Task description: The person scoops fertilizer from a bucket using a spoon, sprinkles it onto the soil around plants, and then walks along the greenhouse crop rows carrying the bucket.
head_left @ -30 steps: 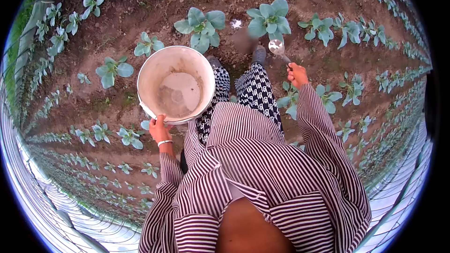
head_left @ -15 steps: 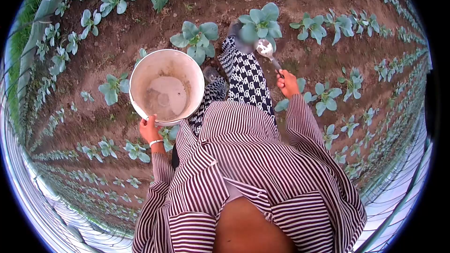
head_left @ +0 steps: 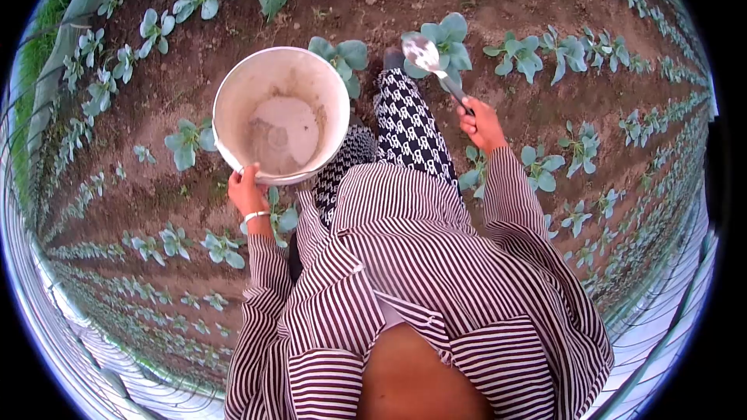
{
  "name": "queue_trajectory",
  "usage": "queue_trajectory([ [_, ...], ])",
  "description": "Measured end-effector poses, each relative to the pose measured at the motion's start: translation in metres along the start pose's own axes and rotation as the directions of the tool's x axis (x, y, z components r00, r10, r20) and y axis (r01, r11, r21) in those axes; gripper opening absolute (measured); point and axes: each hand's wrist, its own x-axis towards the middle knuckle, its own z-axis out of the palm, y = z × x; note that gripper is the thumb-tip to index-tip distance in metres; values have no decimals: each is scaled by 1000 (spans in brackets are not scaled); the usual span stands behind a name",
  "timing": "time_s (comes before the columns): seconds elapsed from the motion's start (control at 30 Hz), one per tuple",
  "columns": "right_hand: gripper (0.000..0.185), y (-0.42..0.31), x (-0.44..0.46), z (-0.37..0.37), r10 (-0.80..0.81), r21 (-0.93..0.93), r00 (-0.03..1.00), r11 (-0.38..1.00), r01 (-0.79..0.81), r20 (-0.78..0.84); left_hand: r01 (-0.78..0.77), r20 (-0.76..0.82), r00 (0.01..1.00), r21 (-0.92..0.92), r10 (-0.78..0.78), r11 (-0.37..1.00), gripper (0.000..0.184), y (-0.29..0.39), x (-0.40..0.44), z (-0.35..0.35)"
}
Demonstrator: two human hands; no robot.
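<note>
Clamped on the near left edge of the rim, my left hand [head_left: 247,190] holds the bucket [head_left: 236,105], fingertips partly hidden. Pale stuff on its bottom, hard to identify. And my right hand [head_left: 484,126] grips the spoon [head_left: 421,53], handle end lost in my fist, white-smeared bowl covering part of a leafy plant [head_left: 454,31].

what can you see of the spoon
The spoon has a broad, pale metallic-looking bowl with white residue on it, and a slim handle, dark toward the grip. The right hand grips the handle's end. It is held in the air, bowl pointing away from the person and angled leftward, in front of a leafy green plant in this view. Whether it touches the leaves, I cannot tell.
</note>
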Motion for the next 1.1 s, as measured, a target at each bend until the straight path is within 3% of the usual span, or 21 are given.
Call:
queue_trajectory([
  [0.13, 27, -10, 4, 51, 154, -174, 968, 978, -120, 196, -85, 4, 996, 78, 85, 993, 46, 8, -13, 32],
  [0.23, 15, 8, 15, 92, 266, -293, 901, 942, -166, 342, -188, 35, 982, 247, 185, 950, 53, 9, -22, 45],
  [0.33, 19, 48, 42, 121, 342, -504, 889, 849, -155, 304, -321, 118, 947, 436, 300, 841, 54, 23, -43, 62],
  [0.43, 24, 101, 75, 136, 332, -569, 943, 779, -265, 15, -309, 134, 951, 465, 279, 829, 61, 42, -65, 72],
  [0.5, 21, 131, 102, 120, 299, -661, 954, 717, -223, 2, -408, 168, 911, 498, 376, 766, 53, 43, -75, 73],
  [0.57, 17, 147, 114, 115, 251, -692, 968, 695, -196, -22, -423, 213, 906, 501, 366, 755, 55, 56, -91, 71],
  [0.67, 17, 169, 134, 116, 228, -922, 964, 386, 40, 137, -463, 290, 885, 488, 363, 740, 57, 62, -102, 63],
  [0.7, 18, 173, 129, 128, 67, -893, 998, 449, -32, -2, -454, 310, 888, 482, 339, 749, 60, 65, -104, 61],
  [0.8, 19, 173, 118, 149, 151, -725, 988, 682, -92, 17, -491, 336, 869, 488, 364, 722, 63, 66, -91, 39],
  [0.87, 21, 213, 150, 133, 87, -608, 984, 794, 25, 154, -508, 339, 859, 465, 385, 725, 63, 64, -69, 24],
  [0.93, 21, 230, 142, 154, 73, -538, 976, 841, 49, 203, -496, 350, 861, 421, 369, 759, 64, 65, -42, -2],
  [1.0, 17, 188, 90, 212, 116, -555, 975, 832, 8, 189, -543, 377, 836, 470, 398, 696, 61, 65, -10, -28],
  [1.1, 14, 201, 65, 254, 213, -400, 959, 908, -124, 187, -537, 358, 839, 428, 409, 727, 59, 65, 27, -67],
])
